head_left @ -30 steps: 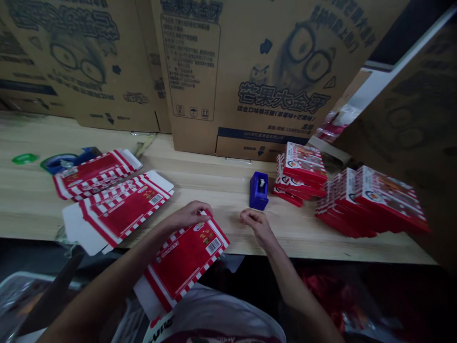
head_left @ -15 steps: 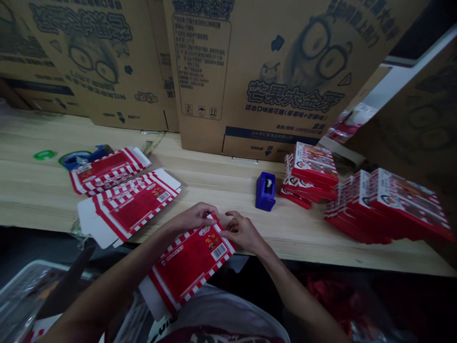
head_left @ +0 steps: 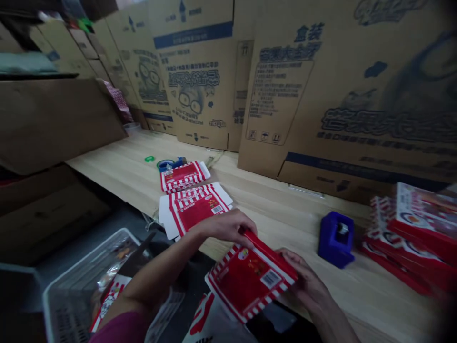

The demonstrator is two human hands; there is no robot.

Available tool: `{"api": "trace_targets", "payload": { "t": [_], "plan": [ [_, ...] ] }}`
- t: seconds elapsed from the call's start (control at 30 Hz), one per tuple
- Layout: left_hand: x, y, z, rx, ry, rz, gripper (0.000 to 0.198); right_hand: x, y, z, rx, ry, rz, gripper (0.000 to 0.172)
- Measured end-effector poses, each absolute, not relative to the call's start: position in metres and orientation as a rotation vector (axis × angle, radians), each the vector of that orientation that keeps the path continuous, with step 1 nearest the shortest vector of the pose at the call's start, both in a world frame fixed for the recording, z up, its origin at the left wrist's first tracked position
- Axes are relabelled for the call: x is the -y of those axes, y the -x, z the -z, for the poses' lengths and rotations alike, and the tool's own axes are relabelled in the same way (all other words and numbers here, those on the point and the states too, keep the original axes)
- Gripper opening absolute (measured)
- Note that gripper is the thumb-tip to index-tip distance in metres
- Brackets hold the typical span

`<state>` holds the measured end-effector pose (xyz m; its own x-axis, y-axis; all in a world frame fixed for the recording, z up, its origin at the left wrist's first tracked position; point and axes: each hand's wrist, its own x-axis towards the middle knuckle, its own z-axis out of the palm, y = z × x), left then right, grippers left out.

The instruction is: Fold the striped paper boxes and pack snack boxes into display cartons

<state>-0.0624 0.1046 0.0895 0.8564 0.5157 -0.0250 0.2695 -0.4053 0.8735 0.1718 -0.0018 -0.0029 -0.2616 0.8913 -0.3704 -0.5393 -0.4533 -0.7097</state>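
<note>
A red carton with white stripes and a barcode (head_left: 246,281) is held tilted in front of my body, at the table's front edge. My left hand (head_left: 232,226) grips its upper corner, thumb on the printed face and fingers behind. My right hand (head_left: 303,278) is closed around the right end, fingers partly hidden behind the carton. Along the top right, a red end panel lies folded over between the hands. Beyond my left forearm lie flat red-and-white cartons (head_left: 200,207). A blue tape dispenser (head_left: 336,240) stands right of my right hand.
Finished-looking red boxes (head_left: 424,233) are stacked at the right. Printed cardboard boxes (head_left: 271,109) line the table's back. A blue tape roll (head_left: 166,165) and a green ring (head_left: 149,158) lie at the far left. Below the edge stands a white basket (head_left: 53,290).
The view has swung left, bringing the basket further into sight. The carton's near-hand end has gone from standing loose to folded over, and my right hand now grips it.
</note>
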Motion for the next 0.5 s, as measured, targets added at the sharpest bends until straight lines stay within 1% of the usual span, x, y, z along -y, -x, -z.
{"api": "trace_targets", "payload": {
  "t": [0.07, 0.1, 0.2, 0.27, 0.4, 0.5],
  "plan": [
    [-0.112, 0.091, -0.094, -0.794, -1.878, -0.503, 0.02, -0.009, -0.177, 0.005, 0.537, 0.98, -1.716, 0.028],
    [-0.117, 0.108, -0.095, -0.924, -1.725, -0.666, 0.02, -0.013, -0.182, 0.008, 0.519, 0.995, -1.646, 0.031],
    [-0.135, 0.16, -0.087, -1.27, -1.049, -1.252, 0.025, -0.019, -0.2, 0.023, 0.43, 1.02, -1.528, 0.032],
    [-0.15, 0.193, -0.079, -1.379, -0.797, -1.489, 0.021, -0.017, -0.21, 0.035, 0.364, 1.02, -1.531, 0.03],
    [-0.178, 0.243, -0.064, -1.515, -0.515, -1.744, 0.014, -0.009, -0.216, 0.053, 0.27, 1.027, -1.569, 0.026],
    [-0.19, 0.258, -0.054, -1.564, -0.385, -1.81, 0.011, -0.007, -0.214, 0.057, 0.233, 1.02, -1.577, 0.025]
  ]
}}
